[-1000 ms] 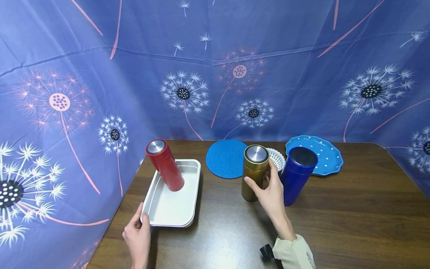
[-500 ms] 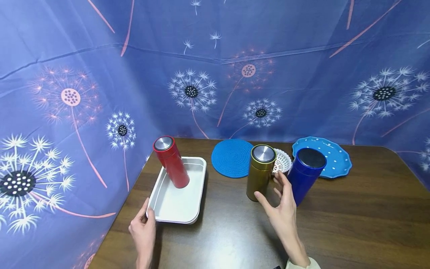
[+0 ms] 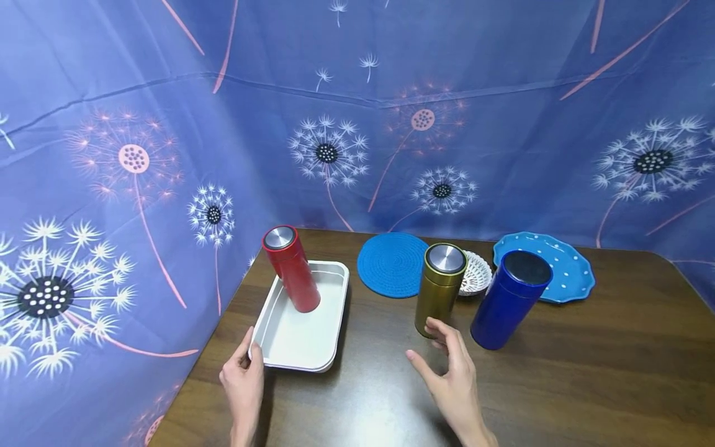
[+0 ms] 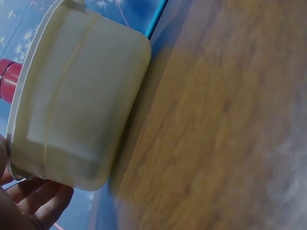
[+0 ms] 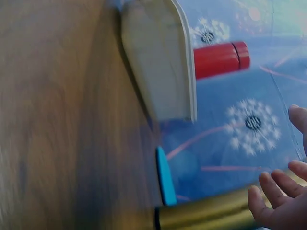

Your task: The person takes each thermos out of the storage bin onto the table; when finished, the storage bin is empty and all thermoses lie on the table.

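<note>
My left hand (image 3: 244, 379) pinches the near left corner of a white rectangular tub (image 3: 296, 344), thumb at the rim and the other fingers against the outer wall in the left wrist view. Inside the tub stands a red thermos flask (image 3: 298, 282) with a silver lid top. My right hand (image 3: 449, 379) is in front of a gold thermos flask (image 3: 436, 292), fingers spread and nothing in them; in the head view its fingertips overlap the flask's lower part. To the right of the gold flask stands a blue thermos flask (image 3: 505, 307) with a dark top.
Along the back of the wooden table (image 3: 586, 372) lie a round blue mat (image 3: 391, 264), a white woven basket (image 3: 475, 273) behind the gold flask, and a blue scalloped dish (image 3: 575, 267) with white dots. A blue dandelion-print cloth (image 3: 357, 155) hangs behind and at the left.
My right hand has let go of the gold flask and drawn back towards me. The left hand keeps its hold on the tub. The head view has shifted slightly.
</note>
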A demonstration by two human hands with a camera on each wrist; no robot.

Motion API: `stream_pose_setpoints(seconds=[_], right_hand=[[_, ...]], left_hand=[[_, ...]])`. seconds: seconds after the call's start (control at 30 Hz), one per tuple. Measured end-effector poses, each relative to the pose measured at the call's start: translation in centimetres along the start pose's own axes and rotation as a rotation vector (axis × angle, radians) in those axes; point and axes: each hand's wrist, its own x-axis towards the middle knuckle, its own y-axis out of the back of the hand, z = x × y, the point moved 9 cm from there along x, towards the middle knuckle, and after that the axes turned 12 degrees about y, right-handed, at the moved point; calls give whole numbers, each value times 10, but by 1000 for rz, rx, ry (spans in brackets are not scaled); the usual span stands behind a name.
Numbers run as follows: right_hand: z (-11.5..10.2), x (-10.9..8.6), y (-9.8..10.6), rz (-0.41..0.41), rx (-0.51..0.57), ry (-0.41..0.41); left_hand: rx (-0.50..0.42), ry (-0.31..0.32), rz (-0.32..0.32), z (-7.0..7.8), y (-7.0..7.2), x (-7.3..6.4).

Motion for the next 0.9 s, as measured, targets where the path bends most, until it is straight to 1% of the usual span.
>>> stream_pose_setpoints(seconds=[0.13,0.23,0.43,0.53,0.67,0.9], right_hand=[[1,-1,-24,-80,36,-23],[1,3,-44,-138,69,-44],[2,29,-85,-235,171,-89],[3,43,-104,-261,222,-81],[5,60,-126,-281,267,-87],[9,82,-170,-350,317,-130]], left_hand=[[0,-8,-7,1,0,-2],[2,0,-7,1,2,-3],[-32,28,-31,0,0,-3],[-46,27,-28,0,1,-3],[-42,19,-23,0,1,-3],[-72,15,-30,3,-1,-3]])
